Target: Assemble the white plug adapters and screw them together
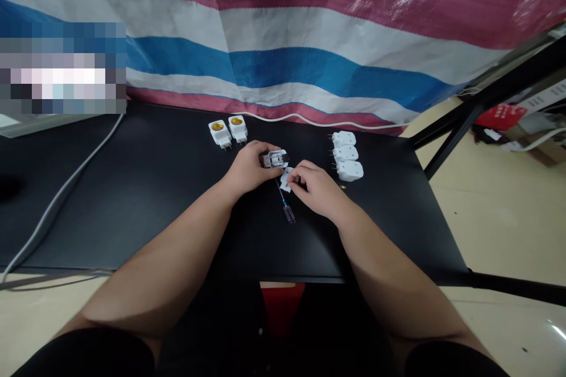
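Note:
Between the thumb and fingers of my left hand (250,169) is a white plug housing (276,159), its inside facing up with metal parts showing. My right hand (316,185) is closed in a pinch over a white cover piece (286,179) on the table. Whether its fingertips grip the cover or some small part on it is too small to tell. A screwdriver (288,212) with a dark clear handle lies just below, its shaft pointing up toward the housing.
Two white plugs with yellow round centres (227,129) lie at the back left. Several white plug adapters (347,156) sit in a column on the right, a tiny brass piece (342,187) below them. A white cable (305,120) runs along the back; a grey cable (66,188) crosses the left.

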Available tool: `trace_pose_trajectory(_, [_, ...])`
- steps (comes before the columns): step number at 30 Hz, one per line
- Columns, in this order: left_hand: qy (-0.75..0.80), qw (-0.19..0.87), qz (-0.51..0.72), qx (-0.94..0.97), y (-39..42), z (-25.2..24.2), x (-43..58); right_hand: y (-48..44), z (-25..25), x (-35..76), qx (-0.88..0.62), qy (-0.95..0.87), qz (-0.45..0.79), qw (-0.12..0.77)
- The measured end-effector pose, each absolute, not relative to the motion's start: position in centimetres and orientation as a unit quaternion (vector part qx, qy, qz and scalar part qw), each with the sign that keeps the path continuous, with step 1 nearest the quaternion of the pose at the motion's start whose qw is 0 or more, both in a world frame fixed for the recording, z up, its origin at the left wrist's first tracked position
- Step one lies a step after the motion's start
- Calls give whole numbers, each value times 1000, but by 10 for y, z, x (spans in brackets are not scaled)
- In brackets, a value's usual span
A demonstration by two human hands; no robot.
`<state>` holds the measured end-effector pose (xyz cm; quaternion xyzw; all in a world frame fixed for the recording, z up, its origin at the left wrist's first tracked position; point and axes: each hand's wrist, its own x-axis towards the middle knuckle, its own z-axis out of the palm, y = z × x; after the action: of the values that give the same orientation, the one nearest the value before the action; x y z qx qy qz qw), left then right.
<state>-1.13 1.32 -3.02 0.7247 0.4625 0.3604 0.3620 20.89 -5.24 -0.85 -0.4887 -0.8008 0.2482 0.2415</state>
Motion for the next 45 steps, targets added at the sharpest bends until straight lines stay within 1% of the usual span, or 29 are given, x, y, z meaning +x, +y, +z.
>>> trace_pose_trajectory(6, [468, 362, 360, 722, 14, -28, -13, -52, -9, 211, -498, -770, 278, 286])
trace_pose_trajectory(10, [481, 359, 365, 712, 13, -27, -13, -51, -5, 218, -529, -771, 247, 255])
trace_pose_trajectory(13, [480, 389, 372, 693, 13, -25, -12, -52, -4, 219, -548, -775, 209, 236])
trace_pose_trajectory(15, [474, 414, 376, 679, 13, -24, -12, -53, -5, 217, -533, -788, 193, 239])
trace_pose_trajectory(18, [473, 426, 382, 670, 13, -23, -12, -53, -8, 214, -464, -837, 160, 242])
trace_pose_trajectory(22, [487, 411, 379, 671, 14, -23, -14, -51, -13, 213, -420, -868, 128, 232])
trace_pose_trajectory(31, [510, 359, 370, 689, 16, -25, -17, -49, -11, 214, -422, -856, 170, 246])
trace_pose_trajectory(34, [505, 366, 371, 688, 17, -25, -17, -50, -4, 214, -433, -845, 153, 276])
trace_pose_trajectory(36, [494, 378, 374, 688, 16, -24, -17, -51, 0, 215, -443, -826, 134, 320])
trace_pose_trajectory(40, [407, 434, 382, 707, 10, -19, -12, -51, 3, 217, -455, -786, 110, 403])
trace_pose_trajectory(42, [361, 460, 385, 714, 6, -16, -9, -50, 2, 218, -457, -777, 125, 414])
trace_pose_trajectory(45, [337, 491, 384, 706, 2, -13, -7, -49, -1, 219, -461, -770, 160, 411])
